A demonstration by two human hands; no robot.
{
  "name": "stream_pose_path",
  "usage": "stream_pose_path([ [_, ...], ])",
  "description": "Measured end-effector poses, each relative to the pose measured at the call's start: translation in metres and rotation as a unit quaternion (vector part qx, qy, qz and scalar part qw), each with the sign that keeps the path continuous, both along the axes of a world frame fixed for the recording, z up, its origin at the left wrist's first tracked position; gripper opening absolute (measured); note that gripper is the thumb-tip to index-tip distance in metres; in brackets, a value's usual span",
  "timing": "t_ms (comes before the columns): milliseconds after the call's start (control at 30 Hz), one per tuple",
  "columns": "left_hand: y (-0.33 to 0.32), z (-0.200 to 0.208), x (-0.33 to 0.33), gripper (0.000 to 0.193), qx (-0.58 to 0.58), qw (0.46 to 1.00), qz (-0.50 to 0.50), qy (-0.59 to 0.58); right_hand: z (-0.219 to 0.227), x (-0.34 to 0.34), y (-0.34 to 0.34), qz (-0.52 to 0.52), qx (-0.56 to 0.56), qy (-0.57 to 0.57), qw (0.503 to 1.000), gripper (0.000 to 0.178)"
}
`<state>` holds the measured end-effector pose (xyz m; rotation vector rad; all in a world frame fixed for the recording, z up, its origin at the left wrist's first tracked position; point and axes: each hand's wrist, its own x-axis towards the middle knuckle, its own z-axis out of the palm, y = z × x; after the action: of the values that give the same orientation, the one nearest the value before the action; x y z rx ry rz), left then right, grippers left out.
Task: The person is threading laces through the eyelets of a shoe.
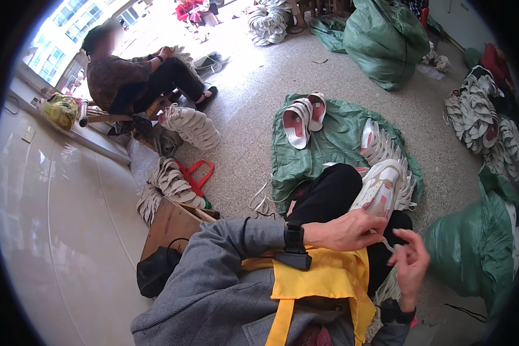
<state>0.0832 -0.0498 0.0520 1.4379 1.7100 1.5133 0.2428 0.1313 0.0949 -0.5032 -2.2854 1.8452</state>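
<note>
Across my knees lies a white and beige shoe upper [376, 187] with pink parts, its near end reaching my hands. My left hand [347, 229] is closed beside that end, thumb and fingers pinched together on a thin white lace [388, 244]. The lace runs on to my right hand [409, 265], slightly lower and to the right. Its thumb and curled fingers are closed on the lace, with the index finger raised. Finger overlap hides the exact grip. A yellow apron [323, 282] covers my lap below the hands.
A green woven sheet [340, 118] on the floor bears a pair of uppers [303, 121] and stacked uppers [380, 144]. Green sacks [467, 248] stand right and at the back [386, 43]. A wooden bench [170, 230] is at left. Another person [127, 81] sits far left.
</note>
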Motion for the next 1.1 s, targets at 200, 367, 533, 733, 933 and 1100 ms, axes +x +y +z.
stream_pose_path([
  [200, 0.001, -0.006, 0.0, 0.015, 0.001, 1.0, -0.007, -0.006, -0.023, -0.012, -0.016, 0.027, -0.096, -0.022, 0.995, 0.016],
  [367, 0.002, -0.008, -0.004, 0.017, -0.023, 0.999, -0.019, -0.023, -0.033, -0.013, -0.01, 0.035, -0.026, -0.009, 0.999, 0.011],
  [533, 0.003, -0.004, -0.009, 0.018, -0.088, 0.995, -0.005, -0.056, -0.028, -0.02, -0.009, 0.04, -0.01, -0.019, 0.999, 0.012],
  [733, 0.006, -0.005, -0.016, 0.02, -0.063, 0.996, 0.059, -0.016, -0.043, -0.035, -0.006, 0.025, 0.095, 0.061, 0.993, 0.003],
  [933, 0.014, -0.025, -0.024, 0.028, -0.057, 0.979, 0.178, 0.078, -0.06, -0.041, 0.002, 0.011, 0.179, 0.108, 0.978, 0.007],
  [1100, 0.013, -0.038, -0.027, 0.028, -0.099, 0.976, 0.173, 0.092, -0.08, -0.04, -0.003, 0.009, 0.135, 0.081, 0.988, 0.011],
])
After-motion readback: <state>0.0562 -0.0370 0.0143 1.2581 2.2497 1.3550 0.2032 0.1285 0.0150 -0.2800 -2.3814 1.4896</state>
